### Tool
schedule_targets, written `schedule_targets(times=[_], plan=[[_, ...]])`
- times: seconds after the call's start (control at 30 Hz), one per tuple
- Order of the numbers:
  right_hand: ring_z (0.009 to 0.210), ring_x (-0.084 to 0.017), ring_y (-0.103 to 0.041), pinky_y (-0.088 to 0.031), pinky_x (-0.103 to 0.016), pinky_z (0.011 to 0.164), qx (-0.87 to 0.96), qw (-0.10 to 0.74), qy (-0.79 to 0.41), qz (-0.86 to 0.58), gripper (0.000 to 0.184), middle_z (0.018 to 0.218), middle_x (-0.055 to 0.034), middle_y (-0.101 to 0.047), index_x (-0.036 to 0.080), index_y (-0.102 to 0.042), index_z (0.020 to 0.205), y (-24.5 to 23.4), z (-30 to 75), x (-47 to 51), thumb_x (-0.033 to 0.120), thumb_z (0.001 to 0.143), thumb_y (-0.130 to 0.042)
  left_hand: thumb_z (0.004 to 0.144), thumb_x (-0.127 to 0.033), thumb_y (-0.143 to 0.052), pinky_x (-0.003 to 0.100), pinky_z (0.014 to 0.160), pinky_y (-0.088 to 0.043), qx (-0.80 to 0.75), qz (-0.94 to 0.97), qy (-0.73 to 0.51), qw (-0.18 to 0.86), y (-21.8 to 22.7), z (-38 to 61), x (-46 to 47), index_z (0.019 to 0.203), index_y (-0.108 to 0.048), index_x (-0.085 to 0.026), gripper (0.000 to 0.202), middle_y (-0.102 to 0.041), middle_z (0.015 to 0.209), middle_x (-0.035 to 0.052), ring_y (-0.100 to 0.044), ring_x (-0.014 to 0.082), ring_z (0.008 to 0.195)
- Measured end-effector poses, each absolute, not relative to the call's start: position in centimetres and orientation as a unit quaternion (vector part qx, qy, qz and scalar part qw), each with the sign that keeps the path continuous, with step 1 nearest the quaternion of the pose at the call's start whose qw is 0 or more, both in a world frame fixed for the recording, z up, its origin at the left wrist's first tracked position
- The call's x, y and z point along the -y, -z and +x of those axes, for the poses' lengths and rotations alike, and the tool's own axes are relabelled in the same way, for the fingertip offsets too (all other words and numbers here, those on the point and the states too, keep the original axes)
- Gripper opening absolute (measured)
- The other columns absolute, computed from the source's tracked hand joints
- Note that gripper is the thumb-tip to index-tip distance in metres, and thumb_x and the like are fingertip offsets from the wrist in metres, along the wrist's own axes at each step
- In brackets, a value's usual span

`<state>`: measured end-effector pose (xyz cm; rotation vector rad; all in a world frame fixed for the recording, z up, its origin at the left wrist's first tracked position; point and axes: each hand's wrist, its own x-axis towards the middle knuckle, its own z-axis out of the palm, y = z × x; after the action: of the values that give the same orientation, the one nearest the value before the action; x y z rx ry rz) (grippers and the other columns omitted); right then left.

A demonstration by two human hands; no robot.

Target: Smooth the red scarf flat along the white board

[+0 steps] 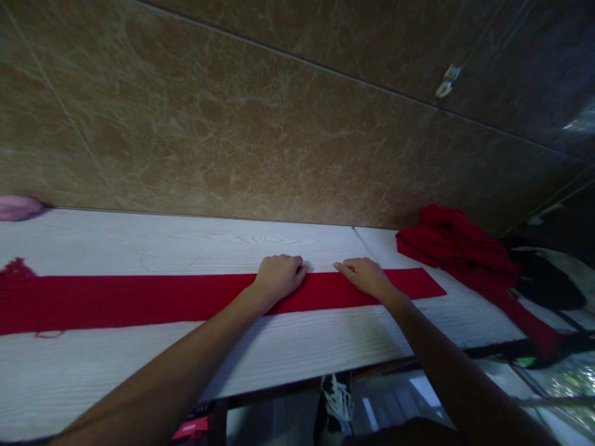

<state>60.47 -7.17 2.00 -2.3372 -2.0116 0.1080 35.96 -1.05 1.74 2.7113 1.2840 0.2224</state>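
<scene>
A long red scarf (139, 300) lies flat as a narrow strip across a white wood-grain table (162, 244). Both my hands rest on its far edge near the middle. My left hand (279, 277) is curled, knuckles up, fingers pressed onto the cloth's edge. My right hand (365, 275) lies on the strip a little to the right, fingers closed together and pointing left toward the other hand. The scarf's right end (430, 285) is a clean square edge; red tassels (16, 269) show at the far left.
A heap of crumpled red cloth (458, 244) sits at the table's right end, with dark fabric (548, 285) beyond it. A pink object (18, 207) lies at the far left by the brown marble wall (279, 124). A shoe (334, 399) shows below the table's front edge.
</scene>
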Motion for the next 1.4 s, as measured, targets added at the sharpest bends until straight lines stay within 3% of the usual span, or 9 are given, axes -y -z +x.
schedule_targets(times=[0.57, 0.67, 0.73, 0.8, 0.87, 1.0, 1.13, 1.4], plan=[[0.074, -0.019, -0.062, -0.028, -0.032, 0.064, 0.653, 0.013, -0.022, -0.757, 0.053, 0.079, -0.0063, -0.073, 0.023, -0.074, 0.079, -1.8, 60.6, 6.9, 0.054, 0.110, -0.045, 0.110, -0.044, -0.037, 0.043, 0.084, -0.057, -0.434, 0.893, -0.078, 0.092, -1.8, 36.0, 1.1, 0.110, -0.077, -0.018, 0.048, -0.080, 0.108, 0.0172, -0.076, 0.0322, 0.097], [0.076, -0.019, -0.063, -0.030, -0.032, 0.065, 0.655, 0.016, -0.022, -0.755, 0.054, 0.081, -0.0064, -0.074, 0.023, -0.076, 0.082, -1.6, 60.7, 6.9, 0.055, 0.111, -0.043, 0.111, -0.042, -0.036, 0.044, 0.094, -0.055, -0.391, 0.909, -0.113, 0.085, -1.9, 35.9, 1.8, 0.119, -0.074, -0.017, 0.046, -0.078, 0.118, 0.0158, -0.073, 0.0309, 0.110], [0.078, -0.019, -0.064, -0.031, -0.031, 0.066, 0.657, 0.019, -0.024, -0.753, 0.053, 0.086, -0.0066, -0.076, 0.024, -0.076, 0.084, -1.4, 60.7, 6.9, 0.055, 0.111, -0.043, 0.112, -0.044, -0.035, 0.047, 0.111, -0.049, -0.322, 0.933, -0.134, 0.088, -1.8, 35.9, 2.5, 0.136, -0.069, -0.019, 0.048, -0.072, 0.139, 0.0141, -0.064, 0.0305, 0.132], [0.080, -0.019, -0.064, -0.034, -0.030, 0.068, 0.660, 0.024, -0.028, -0.751, 0.052, 0.089, -0.0067, -0.077, 0.023, -0.076, 0.086, -1.3, 60.8, 6.9, 0.054, 0.111, -0.043, 0.113, -0.049, -0.034, 0.053, 0.126, -0.034, -0.260, 0.952, -0.117, 0.110, -1.3, 35.9, 3.2, 0.154, -0.056, -0.021, 0.054, -0.057, 0.161, 0.0122, -0.047, 0.0309, 0.153], [0.079, -0.018, -0.064, -0.037, -0.030, 0.070, 0.660, 0.029, -0.034, -0.750, 0.053, 0.088, -0.0062, -0.076, 0.022, -0.074, 0.086, -1.3, 61.1, 7.0, 0.055, 0.111, -0.041, 0.113, -0.053, -0.032, 0.058, 0.132, -0.022, -0.236, 0.959, -0.082, 0.134, -0.8, 36.1, 3.7, 0.164, -0.043, -0.021, 0.061, -0.041, 0.172, 0.0117, -0.032, 0.0314, 0.163], [0.075, -0.017, -0.062, -0.045, -0.033, 0.077, 0.651, 0.044, -0.042, -0.757, 0.057, 0.080, -0.0026, -0.069, 0.020, -0.068, 0.083, -1.4, 63.0, 7.1, 0.059, 0.111, -0.039, 0.112, -0.058, -0.031, 0.058, 0.133, -0.017, -0.234, 0.959, -0.067, 0.148, -0.3, 36.2, 3.8, 0.167, -0.040, -0.024, 0.065, -0.036, 0.174, 0.0116, -0.027, 0.0311, 0.165], [0.067, -0.015, -0.057, -0.047, -0.032, 0.073, 0.627, 0.050, -0.045, -0.776, 0.057, 0.069, 0.0020, -0.058, 0.020, -0.059, 0.075, -1.5, 66.9, 7.4, 0.064, 0.107, -0.047, 0.112, -0.059, -0.033, 0.061, 0.133, -0.018, -0.234, 0.957, -0.074, 0.155, -0.2, 36.2, 3.6, 0.167, -0.040, -0.022, 0.067, -0.037, 0.173, 0.0129, -0.027, 0.0327, 0.165], [0.065, -0.013, -0.056, -0.050, -0.030, 0.068, 0.596, 0.042, -0.042, -0.801, 0.051, 0.069, 0.0038, -0.054, 0.018, -0.059, 0.077, -1.7, 75.0, 9.3, 0.062, 0.105, -0.057, 0.112, -0.060, -0.032, 0.062, 0.134, -0.015, -0.236, 0.954, -0.071, 0.169, -0.1, 36.1, 3.6, 0.167, -0.039, -0.023, 0.067, -0.035, 0.174, 0.0117, -0.027, 0.0332, 0.165]])
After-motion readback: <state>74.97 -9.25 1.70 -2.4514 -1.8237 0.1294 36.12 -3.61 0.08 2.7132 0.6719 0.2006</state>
